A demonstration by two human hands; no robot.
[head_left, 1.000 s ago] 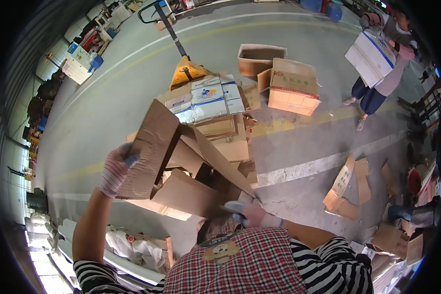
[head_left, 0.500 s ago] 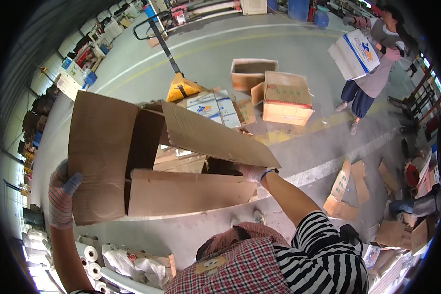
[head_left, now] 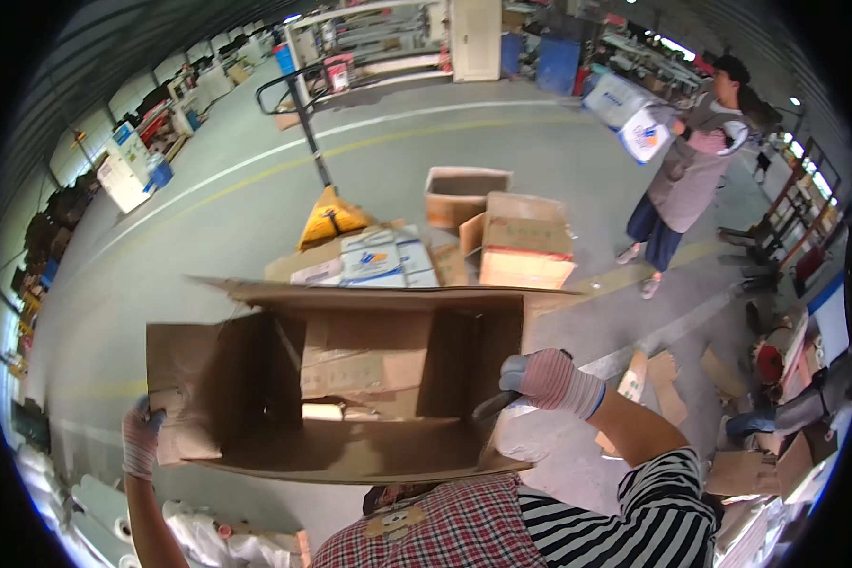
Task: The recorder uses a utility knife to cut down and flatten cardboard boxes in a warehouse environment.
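A large brown cardboard box (head_left: 369,452) hangs in front of me, its near opening toward me and its far end open too, so flattened cardboard (head_left: 360,355) shows through it. My left hand (head_left: 142,440), in a striped glove with grey fingertips, grips the flap at the box's left end, thumb in front. At the right end is my right hand (head_left: 560,381), gloved alike, its fingers closed at the edge of the right wall. Part of that grip is hard to make out. A long flap stands out along the far upper rim.
Beyond the box lie flattened blue-and-white cartons (head_left: 374,260) beside a yellow pallet jack (head_left: 331,220). Two open brown boxes (head_left: 525,237) stand next to them. A person (head_left: 696,161) at right carries a white-and-blue carton (head_left: 625,114). Cardboard scraps (head_left: 667,383) lie on the floor.
The box has tipped so its opening faces me. My right hand has come out from between the flaps to the right end. The other person's carton has turned and moved left.
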